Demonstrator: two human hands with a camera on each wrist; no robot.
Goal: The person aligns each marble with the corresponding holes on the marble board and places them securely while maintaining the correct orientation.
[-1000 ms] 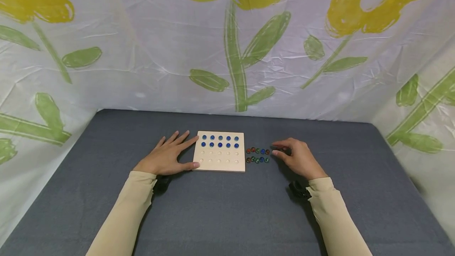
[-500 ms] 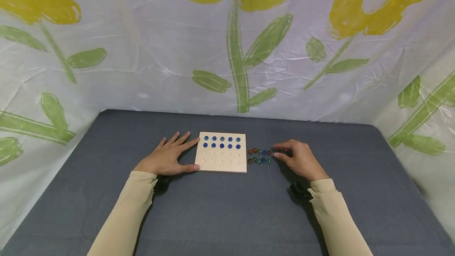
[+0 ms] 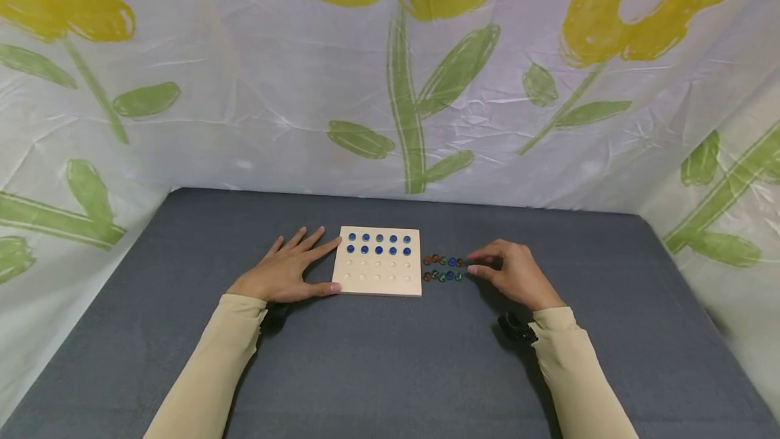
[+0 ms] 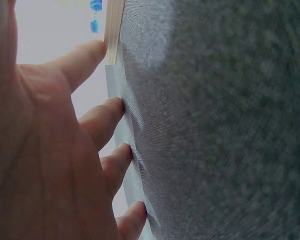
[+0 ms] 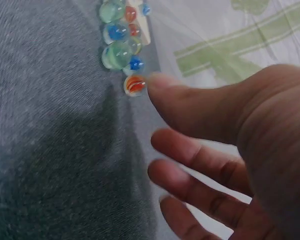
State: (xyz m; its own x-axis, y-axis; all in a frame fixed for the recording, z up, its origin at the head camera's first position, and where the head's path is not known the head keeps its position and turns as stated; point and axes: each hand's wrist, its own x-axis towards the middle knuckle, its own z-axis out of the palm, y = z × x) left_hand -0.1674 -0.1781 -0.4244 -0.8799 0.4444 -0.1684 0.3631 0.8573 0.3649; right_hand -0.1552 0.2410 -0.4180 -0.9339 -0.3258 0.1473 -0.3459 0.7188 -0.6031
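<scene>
My left hand (image 3: pixel 283 269) lies with its fingers spread at the left side of a pale wooden board (image 3: pixel 399 286). In the head view its index finger and thumb touch the board's left edge. Blue marbles (image 3: pixel 378 250) sit in the two far rows of hollows; the two near rows hold none. Right of the board, two rows of mixed glass marbles (image 3: pixel 450 276) lie on the cloth. My right hand (image 3: pixel 518 274) is at their right end, thumb and index apart, close to an orange-red swirled marble (image 5: pixel 135 85). The index finger is hidden in the right wrist view.
Dark grey cloth (image 3: pixel 390 371) covers the table. A white curtain with printed yellow flowers (image 3: pixel 274 87) hangs behind and at both sides. Black wrist cameras (image 3: pixel 516 326) sit under the sleeves.
The right hand's index finger and thumb have come slightly lower, close to the end marble of the far loose row. The left hand stays at the board; the head view shifts a little.
</scene>
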